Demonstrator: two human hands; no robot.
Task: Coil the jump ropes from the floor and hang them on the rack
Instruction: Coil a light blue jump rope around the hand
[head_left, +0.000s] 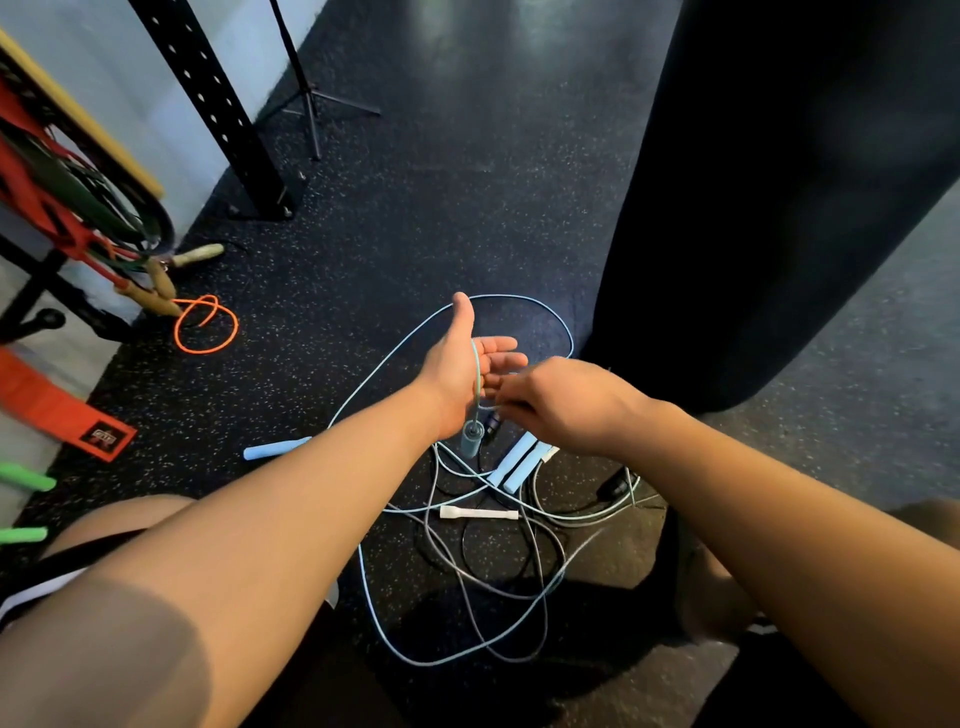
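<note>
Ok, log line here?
left hand open, blue rope across palm, handle dangling | right hand curled beside it, hold unclear | other ropes tangled on floor

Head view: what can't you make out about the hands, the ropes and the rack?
All head view:
- Right hand: fingertips blurred and turned away; its grip on the light blue rope cannot be confirmed.
- Rope tangle: strands cross and pass behind the right forearm; which handle joins which rope is unclear.
- Rack: cut off by the left edge; free hooks not visible.
- Floor at right: hidden by the punching bag.
</note>
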